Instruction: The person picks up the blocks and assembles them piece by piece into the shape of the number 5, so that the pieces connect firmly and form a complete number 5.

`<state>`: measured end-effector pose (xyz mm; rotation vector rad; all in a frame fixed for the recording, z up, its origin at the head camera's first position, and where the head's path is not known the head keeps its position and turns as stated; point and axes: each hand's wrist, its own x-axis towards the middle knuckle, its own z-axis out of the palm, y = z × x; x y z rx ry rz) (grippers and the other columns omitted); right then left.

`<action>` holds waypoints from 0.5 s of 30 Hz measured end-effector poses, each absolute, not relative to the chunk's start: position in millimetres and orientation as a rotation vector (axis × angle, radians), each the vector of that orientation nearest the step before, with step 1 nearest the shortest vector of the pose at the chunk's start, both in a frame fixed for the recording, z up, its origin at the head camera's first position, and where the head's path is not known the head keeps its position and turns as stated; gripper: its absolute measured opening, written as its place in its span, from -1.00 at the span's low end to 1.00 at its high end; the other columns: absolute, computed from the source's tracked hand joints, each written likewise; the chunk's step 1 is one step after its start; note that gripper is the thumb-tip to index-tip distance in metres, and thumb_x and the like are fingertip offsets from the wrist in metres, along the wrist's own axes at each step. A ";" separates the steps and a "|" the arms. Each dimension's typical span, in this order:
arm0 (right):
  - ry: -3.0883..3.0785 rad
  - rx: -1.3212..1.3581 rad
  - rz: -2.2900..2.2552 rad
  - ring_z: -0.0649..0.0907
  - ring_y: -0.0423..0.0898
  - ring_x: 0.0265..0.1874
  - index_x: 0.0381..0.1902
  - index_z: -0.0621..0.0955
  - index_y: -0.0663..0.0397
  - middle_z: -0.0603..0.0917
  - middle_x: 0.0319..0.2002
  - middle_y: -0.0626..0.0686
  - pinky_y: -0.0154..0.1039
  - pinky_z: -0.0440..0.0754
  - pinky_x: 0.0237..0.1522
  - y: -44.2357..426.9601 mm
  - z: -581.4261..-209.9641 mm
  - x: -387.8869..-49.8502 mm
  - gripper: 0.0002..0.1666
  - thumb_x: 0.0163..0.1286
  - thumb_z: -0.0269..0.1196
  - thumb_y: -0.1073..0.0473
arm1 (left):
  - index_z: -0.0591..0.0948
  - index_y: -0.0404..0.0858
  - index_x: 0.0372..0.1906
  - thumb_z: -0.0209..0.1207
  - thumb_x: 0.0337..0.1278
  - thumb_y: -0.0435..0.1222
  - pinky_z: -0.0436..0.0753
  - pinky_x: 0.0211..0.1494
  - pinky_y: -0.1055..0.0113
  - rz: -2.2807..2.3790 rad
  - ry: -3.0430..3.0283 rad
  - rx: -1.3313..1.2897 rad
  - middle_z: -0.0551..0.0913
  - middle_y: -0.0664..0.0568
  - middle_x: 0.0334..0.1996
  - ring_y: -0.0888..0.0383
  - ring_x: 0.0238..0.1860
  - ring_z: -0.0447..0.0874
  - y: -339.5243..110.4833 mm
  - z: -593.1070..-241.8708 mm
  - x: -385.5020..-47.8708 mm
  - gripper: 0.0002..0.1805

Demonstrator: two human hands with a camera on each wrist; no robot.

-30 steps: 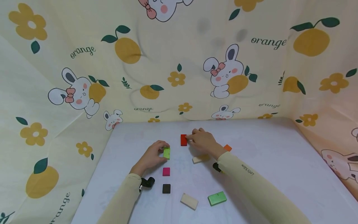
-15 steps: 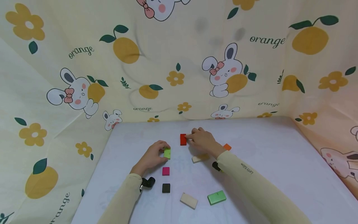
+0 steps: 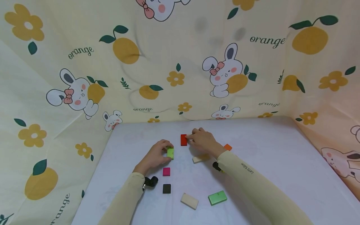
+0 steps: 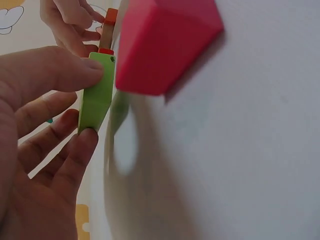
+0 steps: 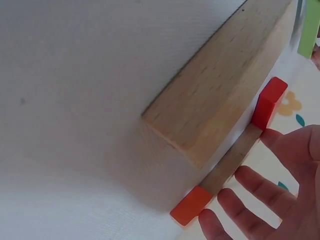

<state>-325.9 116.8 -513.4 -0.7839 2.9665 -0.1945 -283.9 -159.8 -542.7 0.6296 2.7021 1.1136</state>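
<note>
My left hand (image 3: 154, 155) pinches a light green block (image 4: 97, 95), thumb on one side and fingertips on the other. The block stands a short gap left of a red block (image 3: 183, 140). My right hand (image 3: 203, 139) is beside that red block, one fingertip touching it. In the right wrist view the red block adjoins a thin wooden block (image 5: 232, 160), with an orange block (image 5: 191, 205) at its other end. Nearly straight right fingers touch along this row. In the head view the hand hides most of the wooden block.
Nearer me lie a pink block (image 3: 166, 172), a black block (image 3: 167, 188), a plain wooden block (image 3: 189, 201) and a green block (image 3: 217, 197). Another wooden block (image 3: 200, 158) lies below the right hand. An orange piece (image 3: 227, 147) shows past the right forearm. Patterned cloth (image 3: 157, 62) encloses the table.
My left hand has shifted slightly right with the light green block, narrowing the gap to the red block. The right hand stays at the red block. The head view has drifted a little.
</note>
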 end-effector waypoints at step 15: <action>2.942 -0.775 -0.221 0.57 0.13 0.12 0.47 0.66 -0.21 0.66 0.22 0.14 0.10 0.71 0.09 115.5 -509.4 -323.8 -0.51 0.66 0.22 0.02 | 0.69 -0.22 0.27 0.53 0.21 -0.40 0.67 0.28 0.12 1.094 2.642 0.631 0.54 -0.02 0.34 -0.01 0.17 0.61 -132.2 -525.5 -288.8 -0.48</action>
